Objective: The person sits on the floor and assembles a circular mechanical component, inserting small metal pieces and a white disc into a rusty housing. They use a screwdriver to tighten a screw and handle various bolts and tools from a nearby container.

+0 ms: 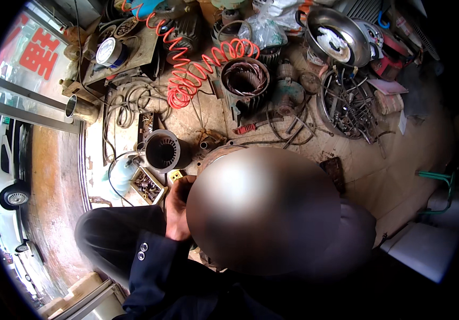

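Note:
My left hand (179, 205) is low in the middle, fingers curled at the left side of a large blurred patch; what it holds, if anything, I cannot make out. My right hand is hidden by that blur or out of sight. A rusty round metal housing (214, 156) shows just beyond the blur. Beside my left hand are a yellow socket block (176, 175) and a tray of small metal parts (147, 187). A hollow motor stator (163, 151) stands a little farther off.
A wound motor body (245, 78), coiled red hose (182, 92), bowl of tools (348, 104) and steel pan (336, 40) lie ahead. A table (128, 70) holds a tin. An open doorway with a white car (0, 160) is left; a green metal frame (436, 177) is right.

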A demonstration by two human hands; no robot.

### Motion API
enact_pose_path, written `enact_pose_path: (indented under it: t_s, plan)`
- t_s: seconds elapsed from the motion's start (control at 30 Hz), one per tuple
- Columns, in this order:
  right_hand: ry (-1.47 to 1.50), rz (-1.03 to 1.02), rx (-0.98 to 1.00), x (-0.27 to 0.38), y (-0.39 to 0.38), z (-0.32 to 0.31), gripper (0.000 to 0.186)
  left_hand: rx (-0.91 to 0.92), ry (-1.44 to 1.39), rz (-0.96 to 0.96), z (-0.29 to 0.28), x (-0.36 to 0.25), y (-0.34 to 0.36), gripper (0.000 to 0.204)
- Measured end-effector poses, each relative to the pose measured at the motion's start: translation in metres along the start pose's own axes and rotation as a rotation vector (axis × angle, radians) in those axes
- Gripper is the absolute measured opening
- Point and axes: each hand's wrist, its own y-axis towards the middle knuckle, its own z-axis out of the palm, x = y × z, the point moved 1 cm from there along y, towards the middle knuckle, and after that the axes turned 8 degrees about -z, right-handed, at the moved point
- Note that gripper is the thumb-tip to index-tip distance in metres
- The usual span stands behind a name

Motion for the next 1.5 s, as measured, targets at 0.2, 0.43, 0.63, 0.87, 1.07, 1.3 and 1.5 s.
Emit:
enact_pose_path:
  t_s: [0.2,0.43,0.63,0.87,1.07,1.3,1.5]
  plan:
    - [0.209,-0.491,-0.381,0.118,0.064,-0.107,0.041,-0.055,0.025,0.053,-0.017,0.020,0.005,0.056]
    - [0.426,-1.085,-0.668,0.356,-0.090,-0.342,0.035,-0.042,0.146,0.157,0.016,0.007,0.007,0.059]
    - [0.553,-1.279,-0.702,0.401,-0.152,-0.358,0.031,-0.096,0.210,0.179,0.005,0.006,0.005,0.064]
    - [0.746,-1.457,-0.810,0.421,-0.200,-0.355,0.027,-0.100,0.161,0.170,0.009,0.019,0.013,0.064]
    - [0.912,-1.323,-0.579,0.439,-0.175,-0.257,0.024,-0.147,0.240,0.197,-0.007,0.012,0.003,0.060]
    - [0.660,-1.010,-0.110,0.432,-0.151,-0.180,0.017,-0.068,0.187,0.187,0.007,0.002,0.000,0.053]
    - [0.662,-1.006,-0.112,0.441,-0.152,-0.169,0.015,-0.207,0.714,0.515,0.019,-0.036,-0.017,0.086]
